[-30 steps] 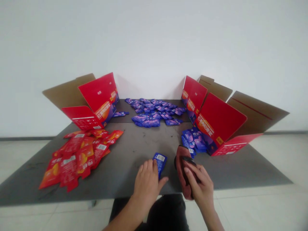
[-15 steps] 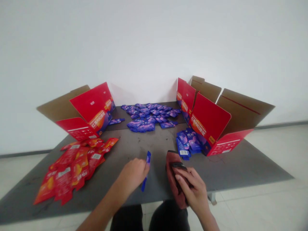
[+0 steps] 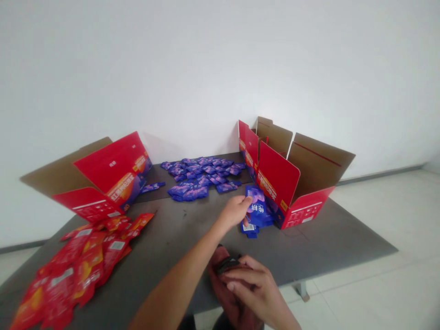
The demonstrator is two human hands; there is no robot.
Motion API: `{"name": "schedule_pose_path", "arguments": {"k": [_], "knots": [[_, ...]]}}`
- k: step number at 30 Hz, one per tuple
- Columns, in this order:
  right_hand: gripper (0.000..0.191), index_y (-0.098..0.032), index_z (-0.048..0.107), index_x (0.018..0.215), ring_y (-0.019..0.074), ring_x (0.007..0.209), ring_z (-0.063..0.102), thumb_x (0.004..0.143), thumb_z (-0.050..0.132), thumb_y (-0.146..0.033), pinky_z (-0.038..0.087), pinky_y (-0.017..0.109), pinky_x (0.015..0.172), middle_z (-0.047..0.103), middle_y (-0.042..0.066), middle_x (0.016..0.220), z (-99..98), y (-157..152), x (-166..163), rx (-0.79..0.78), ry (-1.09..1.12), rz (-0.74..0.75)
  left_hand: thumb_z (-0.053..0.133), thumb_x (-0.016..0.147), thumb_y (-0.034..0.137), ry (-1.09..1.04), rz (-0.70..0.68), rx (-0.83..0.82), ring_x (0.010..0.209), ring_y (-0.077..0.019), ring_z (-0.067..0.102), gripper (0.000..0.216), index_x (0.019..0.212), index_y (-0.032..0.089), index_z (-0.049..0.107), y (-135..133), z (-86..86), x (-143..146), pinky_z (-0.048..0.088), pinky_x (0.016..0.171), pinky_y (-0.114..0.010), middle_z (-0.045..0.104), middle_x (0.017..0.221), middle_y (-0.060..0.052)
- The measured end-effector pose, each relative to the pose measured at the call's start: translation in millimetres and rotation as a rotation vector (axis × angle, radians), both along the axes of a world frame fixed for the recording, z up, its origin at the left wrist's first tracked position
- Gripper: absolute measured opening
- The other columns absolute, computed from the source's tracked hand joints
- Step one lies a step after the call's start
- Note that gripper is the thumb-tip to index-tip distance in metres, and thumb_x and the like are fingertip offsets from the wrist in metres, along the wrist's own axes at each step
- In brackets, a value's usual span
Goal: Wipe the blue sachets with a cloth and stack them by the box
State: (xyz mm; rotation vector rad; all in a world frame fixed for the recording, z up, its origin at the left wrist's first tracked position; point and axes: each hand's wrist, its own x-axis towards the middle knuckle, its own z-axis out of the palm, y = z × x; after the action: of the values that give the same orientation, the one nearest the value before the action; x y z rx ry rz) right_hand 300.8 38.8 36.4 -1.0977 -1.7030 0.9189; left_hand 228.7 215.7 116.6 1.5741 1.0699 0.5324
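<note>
My left hand point(image 3: 234, 211) reaches across the dark table point(image 3: 330, 243) and pinches a blue packet point(image 3: 256, 206) onto the small stack of blue packets point(image 3: 256, 221) beside the right red carton point(image 3: 292, 176). My right hand point(image 3: 256, 291) sits near the table's front edge, its fingers closed over a dark red cloth point(image 3: 227, 293) with a small black object point(image 3: 225, 264) on it.
A heap of blue packets point(image 3: 199, 174) lies at the back centre. Red packets point(image 3: 75, 261) spread over the left front. An open red carton point(image 3: 99, 181) stands at the back left. White wall behind, tiled floor to the right.
My left hand lifted the blue packet from the table in front of me and carried it right and away to the stack by the right carton. The view has swung right.
</note>
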Motion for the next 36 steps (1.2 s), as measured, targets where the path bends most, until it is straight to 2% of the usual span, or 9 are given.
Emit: {"name": "schedule_pose_path", "arguments": {"k": [3, 8, 11, 16, 20, 24, 30, 33, 36], "knots": [[0.022, -0.038, 0.079, 0.115, 0.0180, 0.099, 0.067, 0.098, 0.065, -0.043, 0.053, 0.028, 0.084, 0.070, 0.003, 0.104, -2.5, 0, -1, 0.003, 0.023, 0.003, 0.039, 0.107, 0.042, 0.054, -0.030, 0.000, 0.037, -0.0096, 0.054, 0.043, 0.092, 0.013, 0.066, 15, -22.8, 32, 0.039, 0.041, -0.019, 0.065, 0.062, 0.000], [0.023, -0.039, 0.078, 0.116, 0.0180, 0.097, 0.068, 0.099, 0.064, -0.044, 0.053, 0.028, 0.081, 0.070, 0.003, 0.102, -6.6, 1, -1, 0.005, 0.035, 0.022, 0.035, 0.107, 0.038, 0.162, -0.077, 0.030, 0.038, -0.0115, 0.055, 0.044, 0.109, 0.011, 0.068, 26, -47.5, 51, 0.042, 0.044, -0.021, 0.073, 0.066, -0.004], [0.022, -0.040, 0.078, 0.116, 0.0175, 0.097, 0.068, 0.099, 0.064, -0.042, 0.054, 0.027, 0.081, 0.070, 0.003, 0.103, -8.3, 2, 0, 0.012, 0.045, 0.026, 0.035, 0.107, 0.038, 0.227, -0.105, 0.062, 0.037, -0.0103, 0.053, 0.044, 0.110, 0.011, 0.069, 27, -51.2, 57, 0.043, 0.046, -0.021, 0.076, 0.070, -0.005], [0.022, -0.038, 0.078, 0.115, 0.0168, 0.097, 0.069, 0.100, 0.063, -0.040, 0.055, 0.025, 0.081, 0.070, 0.003, 0.104, -6.9, 3, 2, -0.002, 0.038, 0.029, 0.034, 0.106, 0.042, 0.343, -0.125, 0.166, 0.045, -0.0125, 0.059, 0.051, 0.093, 0.012, 0.073, 24, -47.0, 60, 0.048, 0.054, -0.023, 0.076, 0.070, -0.007], [0.023, -0.038, 0.078, 0.116, 0.0171, 0.099, 0.070, 0.100, 0.062, -0.039, 0.056, 0.025, 0.083, 0.071, 0.003, 0.105, -6.2, 3, 3, 0.022, 0.013, 0.039, 0.038, 0.105, 0.050, 0.427, -0.077, 0.301, 0.072, -0.0206, 0.073, 0.054, 0.089, 0.014, 0.074, 19, -41.1, 55, 0.053, 0.070, -0.028, 0.077, 0.079, -0.011], [0.023, -0.038, 0.077, 0.118, 0.0165, 0.101, 0.070, 0.100, 0.062, -0.035, 0.057, 0.024, 0.085, 0.072, 0.003, 0.107, -6.5, 4, 3, 0.042, -0.002, 0.041, 0.045, 0.102, 0.058, 0.478, -0.008, 0.422, 0.099, -0.0306, 0.074, 0.050, 0.100, 0.017, 0.073, 12, -37.7, 47, 0.053, 0.082, -0.034, 0.078, 0.103, -0.016], [0.025, -0.036, 0.077, 0.119, 0.0181, 0.102, 0.071, 0.100, 0.061, -0.033, 0.059, 0.024, 0.086, 0.072, 0.004, 0.108, -4.7, 3, 4, 0.040, -0.028, 0.032, 0.044, 0.104, 0.056, 0.481, 0.036, 0.519, 0.094, -0.0284, 0.074, 0.044, 0.109, 0.020, 0.069, 3, -32.1, 21, 0.051, 0.078, -0.031, 0.077, 0.097, -0.011], [0.024, -0.036, 0.078, 0.117, 0.0185, 0.098, 0.073, 0.099, 0.063, -0.034, 0.059, 0.023, 0.083, 0.073, 0.005, 0.104, -5.5, 5, 5, 0.082, -0.072, 0.001, 0.032, 0.109, 0.052, 0.469, 0.123, 0.602, 0.093, -0.0245, 0.072, 0.046, 0.107, 0.021, 0.067, 10, -27.1, -11, 0.049, 0.079, -0.029, 0.075, 0.094, -0.009], [0.022, -0.036, 0.079, 0.114, 0.0175, 0.091, 0.074, 0.097, 0.066, -0.033, 0.060, 0.020, 0.078, 0.074, 0.004, 0.100, -8.3, 9, 8, 0.141, -0.119, -0.014, 0.020, 0.112, 0.044, 0.499, 0.259, 0.675, 0.095, -0.0204, 0.068, 0.049, 0.110, 0.021, 0.064, 31, -27.1, -61, 0.047, 0.084, -0.028, 0.072, 0.098, -0.007]]}}
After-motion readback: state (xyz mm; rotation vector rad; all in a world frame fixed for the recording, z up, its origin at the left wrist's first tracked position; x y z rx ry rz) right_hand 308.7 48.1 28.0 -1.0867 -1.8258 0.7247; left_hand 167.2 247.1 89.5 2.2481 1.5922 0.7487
